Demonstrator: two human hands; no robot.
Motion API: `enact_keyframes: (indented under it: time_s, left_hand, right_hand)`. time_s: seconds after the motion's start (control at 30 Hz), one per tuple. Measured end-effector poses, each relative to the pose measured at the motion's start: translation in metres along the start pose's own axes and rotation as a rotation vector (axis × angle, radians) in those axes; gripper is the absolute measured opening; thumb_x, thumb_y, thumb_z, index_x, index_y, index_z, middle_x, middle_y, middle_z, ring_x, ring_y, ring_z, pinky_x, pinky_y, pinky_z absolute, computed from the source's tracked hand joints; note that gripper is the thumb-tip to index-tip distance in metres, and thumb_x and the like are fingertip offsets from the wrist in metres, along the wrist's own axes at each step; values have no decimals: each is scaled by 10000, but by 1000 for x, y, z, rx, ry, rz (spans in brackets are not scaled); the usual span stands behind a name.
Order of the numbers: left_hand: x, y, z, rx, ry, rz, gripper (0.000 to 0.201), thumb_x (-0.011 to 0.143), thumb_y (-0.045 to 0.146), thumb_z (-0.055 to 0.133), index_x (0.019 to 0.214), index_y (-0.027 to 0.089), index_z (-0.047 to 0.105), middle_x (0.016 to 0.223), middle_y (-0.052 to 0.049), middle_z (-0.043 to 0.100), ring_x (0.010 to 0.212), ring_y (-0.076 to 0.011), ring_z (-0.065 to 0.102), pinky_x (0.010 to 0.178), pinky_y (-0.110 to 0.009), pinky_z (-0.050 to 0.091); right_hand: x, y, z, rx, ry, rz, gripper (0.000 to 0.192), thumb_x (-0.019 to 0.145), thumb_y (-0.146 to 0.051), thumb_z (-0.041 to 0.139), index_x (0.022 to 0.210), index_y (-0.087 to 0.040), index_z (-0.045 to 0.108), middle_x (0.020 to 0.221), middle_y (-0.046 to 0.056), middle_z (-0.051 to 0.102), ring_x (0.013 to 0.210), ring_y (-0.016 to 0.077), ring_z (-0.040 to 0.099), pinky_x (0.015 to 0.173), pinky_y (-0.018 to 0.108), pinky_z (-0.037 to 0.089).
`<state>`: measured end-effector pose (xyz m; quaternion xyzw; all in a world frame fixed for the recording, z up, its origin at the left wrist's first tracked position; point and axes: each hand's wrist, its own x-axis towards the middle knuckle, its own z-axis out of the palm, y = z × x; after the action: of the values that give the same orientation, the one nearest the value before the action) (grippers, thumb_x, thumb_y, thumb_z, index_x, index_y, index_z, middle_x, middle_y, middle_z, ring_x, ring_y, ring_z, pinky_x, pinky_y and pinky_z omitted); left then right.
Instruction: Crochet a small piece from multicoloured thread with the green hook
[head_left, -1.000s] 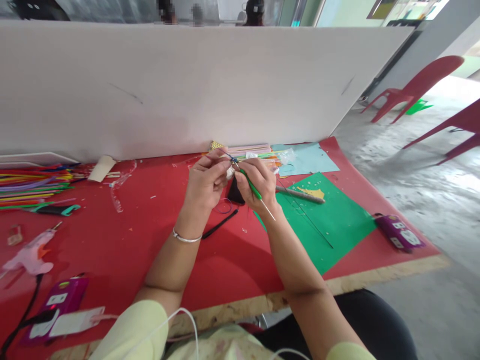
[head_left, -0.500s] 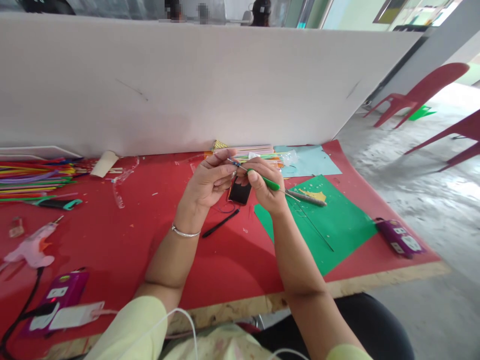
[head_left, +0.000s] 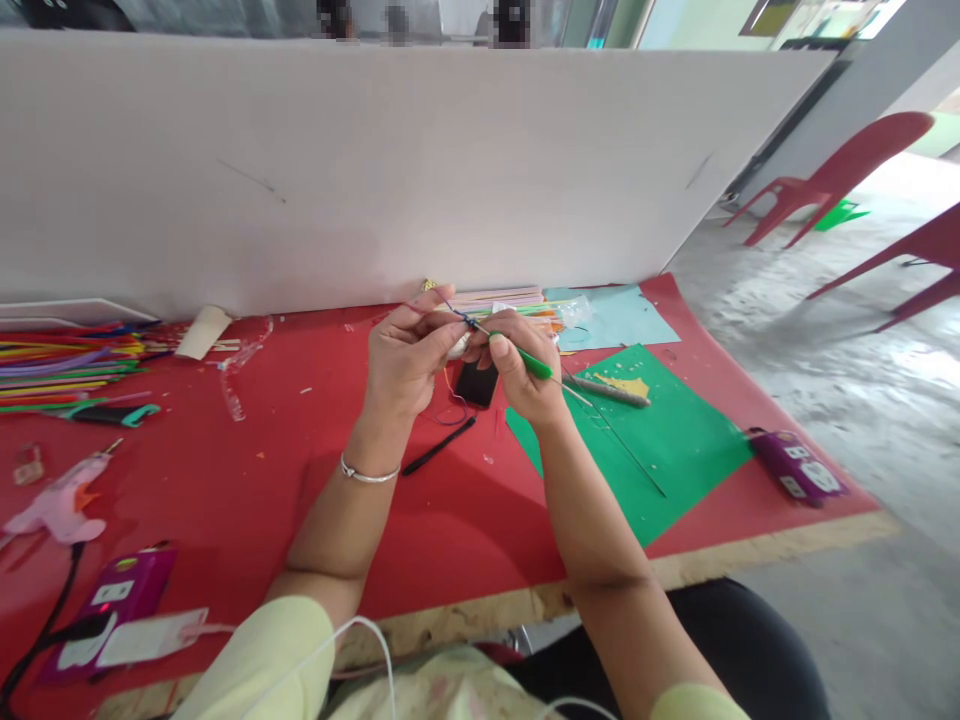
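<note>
My right hand (head_left: 525, 385) is closed around a green-handled crochet hook (head_left: 535, 362), whose metal shaft points left and away from me. Thin dark blue yarn (head_left: 466, 319) is looped at the hook's tip. My left hand (head_left: 405, 362) pinches this small piece, and a strand runs up over its raised index finger. Both hands are held close together above the table, their fingertips nearly meeting. Behind and below them lies a dark phone (head_left: 477, 385), partly covered by the fingers. A black pen (head_left: 439, 447) rests nearer to me.
A green sheet (head_left: 660, 450) carries a grey stick (head_left: 611, 391) and a thin wire. On the left lie colourful pipe cleaners (head_left: 67, 365), a pink glue gun (head_left: 64, 500) and a purple power box (head_left: 135, 590). A second purple box (head_left: 799, 468) sits right. A white panel (head_left: 420, 170) stands behind.
The hook's tip has gone from mostly bare metal to having blue yarn bunched round it. My left fingers have shifted slightly, and the yarn strand now rises from the index finger.
</note>
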<state>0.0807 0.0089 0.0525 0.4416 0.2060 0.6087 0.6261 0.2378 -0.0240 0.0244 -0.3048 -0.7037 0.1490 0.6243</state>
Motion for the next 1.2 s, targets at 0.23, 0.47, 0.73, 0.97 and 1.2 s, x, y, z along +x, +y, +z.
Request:
enact_keyframes:
  time_s: [0.23,0.47,0.73,0.97,1.2]
  left_hand:
    - [0,7,0,-52,-23,-176,369,613,88,854,967,188,825,566,92,533,418,-2,313,398,-168,207]
    - [0,2,-1,-176,-67,-361,321,666,98,848,973,181,804,629,82,553,433,5,322,384,-131,206]
    - [4,3,-7,-236,-124,-420,328,657,84,869,967,167,804,631,81,550,427,15,310,376,-112,196]
    - [5,10,-10,-136,-110,-393,335,615,83,849,938,163,804,522,99,445,416,-8,281,387,-137,186]
    - [6,15,-12,-107,-89,-376,341,606,82,827,942,144,811,520,97,433,426,-10,269,396,-146,157]
  right_hand:
    - [0,6,-3,-228,-29,-179,240,1091,-434,540,1144,-275,713,1141,75,695,1087,230,709,985,466,617]
    - [-8,24,-5,-398,35,-343,268,1053,-374,607,1301,-308,684,1250,115,682,1165,283,691,1023,498,618]
    - [-5,18,-11,-389,14,-330,287,1053,-393,617,1321,-335,700,1285,105,637,1181,271,675,1010,481,641]
    - [-1,12,-19,-383,-75,-315,306,1053,-386,628,1352,-362,687,1345,95,612,1230,261,656,1005,458,647]
    - [1,8,-23,-362,-132,-277,308,1062,-426,602,1352,-372,693,1410,96,633,1205,260,687,1037,494,644]
